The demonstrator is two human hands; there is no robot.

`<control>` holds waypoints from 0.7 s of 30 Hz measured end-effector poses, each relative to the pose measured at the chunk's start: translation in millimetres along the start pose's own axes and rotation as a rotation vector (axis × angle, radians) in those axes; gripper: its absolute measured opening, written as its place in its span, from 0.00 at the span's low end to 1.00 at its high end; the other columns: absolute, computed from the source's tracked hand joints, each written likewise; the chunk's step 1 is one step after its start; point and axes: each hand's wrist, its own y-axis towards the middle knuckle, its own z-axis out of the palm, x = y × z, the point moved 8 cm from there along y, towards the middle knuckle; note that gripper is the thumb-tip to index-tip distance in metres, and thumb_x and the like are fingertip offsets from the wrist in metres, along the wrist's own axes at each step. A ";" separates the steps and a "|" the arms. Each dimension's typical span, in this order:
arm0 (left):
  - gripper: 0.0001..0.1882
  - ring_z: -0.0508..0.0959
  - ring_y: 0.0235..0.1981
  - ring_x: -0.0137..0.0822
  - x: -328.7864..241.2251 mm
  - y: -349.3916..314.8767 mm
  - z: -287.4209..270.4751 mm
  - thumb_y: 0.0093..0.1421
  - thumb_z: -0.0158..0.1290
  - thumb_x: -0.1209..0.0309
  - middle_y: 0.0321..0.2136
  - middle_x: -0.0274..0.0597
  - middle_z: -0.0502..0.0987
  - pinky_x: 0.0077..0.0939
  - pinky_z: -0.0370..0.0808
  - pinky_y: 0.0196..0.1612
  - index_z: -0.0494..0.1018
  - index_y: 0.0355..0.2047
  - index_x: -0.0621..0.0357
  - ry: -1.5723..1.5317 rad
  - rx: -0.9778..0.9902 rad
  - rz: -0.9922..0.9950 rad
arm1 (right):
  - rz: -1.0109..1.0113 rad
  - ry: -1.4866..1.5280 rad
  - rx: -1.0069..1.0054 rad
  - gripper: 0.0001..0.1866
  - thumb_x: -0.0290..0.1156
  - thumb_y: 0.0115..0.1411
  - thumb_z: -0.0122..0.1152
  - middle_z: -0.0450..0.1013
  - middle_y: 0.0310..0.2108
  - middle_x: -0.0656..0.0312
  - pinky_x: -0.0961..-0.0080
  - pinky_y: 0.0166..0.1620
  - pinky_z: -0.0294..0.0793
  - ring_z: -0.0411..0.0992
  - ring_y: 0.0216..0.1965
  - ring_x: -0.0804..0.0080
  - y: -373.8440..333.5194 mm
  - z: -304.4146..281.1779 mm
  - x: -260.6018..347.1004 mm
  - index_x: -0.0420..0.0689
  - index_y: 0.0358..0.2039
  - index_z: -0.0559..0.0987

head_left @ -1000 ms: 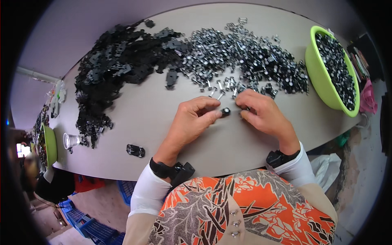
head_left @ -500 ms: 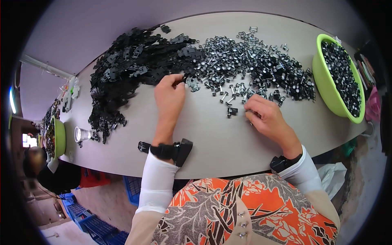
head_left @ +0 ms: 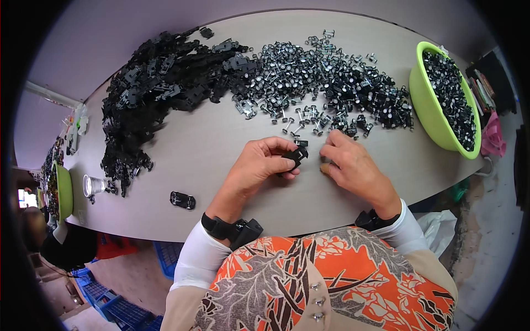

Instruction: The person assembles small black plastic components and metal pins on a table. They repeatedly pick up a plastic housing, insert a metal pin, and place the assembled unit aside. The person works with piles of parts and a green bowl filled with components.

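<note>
Right, the pale grey tabletop [head_left: 215, 143] runs wide to the left of the hands, its curved near edge close to the person's body, with open surface reaching left to a clear plastic cup [head_left: 91, 186] and far to a sprawling heap of flat black plastic parts [head_left: 149, 83]. Far and centre, a glinting pile of small black wheels on silvery axles [head_left: 298, 71] leaves less room, loose pairs straying just beyond the fingers; over on the right, a round lime-green plastic basin [head_left: 418, 94] full of wheels bounds the space. And here's the piece: a thin black plastic plate [head_left: 297, 156], tilted, notched at its far end, gripped between thumb and fingers of the left hand [head_left: 259, 160], above the table near the middle. The right hand [head_left: 353, 165] sits just to its right, fingers curled toward the thumb; whether they pinch anything, I can't tell. Half a second ago the left hand was away at the black heap's edge; now it's back near and right, plate in its grip, and the black car-shaped piece [head_left: 182, 200] at near left, partly hidden by the wrist then, lies in full view.
</note>
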 end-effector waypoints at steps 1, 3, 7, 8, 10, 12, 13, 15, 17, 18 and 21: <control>0.12 0.81 0.28 0.35 0.3 -0.6 0.2 0.54 0.57 0.81 0.31 0.44 0.78 0.23 0.81 0.29 0.72 0.39 0.68 0.009 -0.002 0.005 | -0.016 0.024 -0.006 0.13 0.22 0.46 0.63 0.66 0.35 0.54 0.64 0.37 0.70 0.70 0.37 0.53 3.2 -1.5 2.6 0.39 0.33 0.73; 0.11 0.81 0.28 0.33 1.7 0.2 -5.5 0.53 0.58 0.81 0.30 0.43 0.78 0.21 0.80 0.29 0.73 0.37 0.67 0.008 -0.007 0.000 | -0.023 0.045 0.003 0.13 0.21 0.45 0.63 0.65 0.36 0.54 0.64 0.39 0.70 0.69 0.38 0.53 5.6 -2.9 4.0 0.38 0.34 0.73; 0.09 0.81 0.26 0.31 1.4 -0.6 -11.6 0.53 0.58 0.80 0.28 0.41 0.78 0.20 0.78 0.27 0.73 0.35 0.65 -0.014 0.000 -0.038 | -0.020 0.006 0.055 0.14 0.21 0.45 0.63 0.65 0.36 0.54 0.65 0.40 0.70 0.69 0.38 0.53 5.5 0.0 -0.3 0.38 0.35 0.73; 0.09 0.80 0.25 0.30 1.4 -0.1 -10.9 0.53 0.58 0.79 0.28 0.40 0.78 0.19 0.77 0.26 0.72 0.35 0.64 -0.008 0.007 -0.040 | -0.027 -0.010 0.065 0.14 0.20 0.45 0.63 0.66 0.36 0.54 0.66 0.39 0.70 0.69 0.38 0.53 5.0 0.8 -0.9 0.38 0.35 0.73; 0.09 0.79 0.24 0.28 2.7 -0.1 -10.5 0.54 0.59 0.77 0.28 0.39 0.77 0.16 0.75 0.24 0.72 0.35 0.63 0.011 0.019 -0.048 | -0.039 0.042 0.041 0.16 0.19 0.44 0.63 0.66 0.36 0.54 0.66 0.40 0.70 0.69 0.38 0.54 6.1 -1.9 2.5 0.38 0.35 0.73; 0.09 0.77 0.22 0.26 6.3 1.6 -7.8 0.55 0.58 0.76 0.28 0.38 0.77 0.14 0.72 0.22 0.72 0.36 0.63 -0.007 0.043 -0.035 | -0.131 0.099 -0.050 0.18 0.18 0.42 0.64 0.67 0.36 0.54 0.66 0.41 0.70 0.68 0.39 0.55 9.0 -8.8 14.7 0.38 0.37 0.74; 0.09 0.76 0.22 0.25 8.4 2.2 -5.9 0.56 0.57 0.75 0.28 0.37 0.77 0.14 0.70 0.21 0.72 0.36 0.62 -0.012 0.056 -0.031 | -0.218 0.132 -0.129 0.20 0.18 0.42 0.65 0.68 0.37 0.54 0.66 0.41 0.70 0.69 0.39 0.56 11.2 -14.3 26.4 0.38 0.39 0.74; 0.06 0.74 0.21 0.24 7.7 1.1 2.5 0.58 0.56 0.74 0.26 0.35 0.76 0.14 0.68 0.20 0.72 0.35 0.61 -0.029 0.083 -0.015 | -0.334 0.151 -0.216 0.24 0.18 0.41 0.66 0.70 0.38 0.54 0.67 0.40 0.71 0.69 0.39 0.57 15.2 -15.2 42.9 0.39 0.42 0.74; 0.05 0.73 0.20 0.23 9.1 -1.0 7.6 0.60 0.54 0.72 0.25 0.34 0.75 0.13 0.67 0.20 0.72 0.34 0.60 -0.046 0.101 -0.024 | -0.395 0.124 -0.229 0.27 0.18 0.40 0.66 0.71 0.39 0.55 0.66 0.40 0.71 0.68 0.39 0.57 20.6 -9.6 53.9 0.39 0.45 0.74; 0.05 0.72 0.19 0.23 10.2 -1.6 7.4 0.61 0.53 0.71 0.25 0.34 0.75 0.13 0.66 0.20 0.72 0.34 0.60 -0.062 0.096 -0.032 | -0.405 0.142 -0.242 0.28 0.18 0.40 0.66 0.70 0.38 0.55 0.66 0.40 0.71 0.68 0.39 0.56 21.2 -4.0 51.0 0.38 0.46 0.73; 0.07 0.71 0.19 0.23 15.4 0.0 7.5 0.63 0.50 0.68 0.24 0.33 0.74 0.13 0.64 0.20 0.72 0.33 0.59 -0.171 0.158 -0.066 | -0.337 0.194 -0.237 0.26 0.17 0.39 0.67 0.70 0.37 0.55 0.66 0.39 0.70 0.68 0.38 0.56 16.5 -1.2 45.1 0.39 0.44 0.73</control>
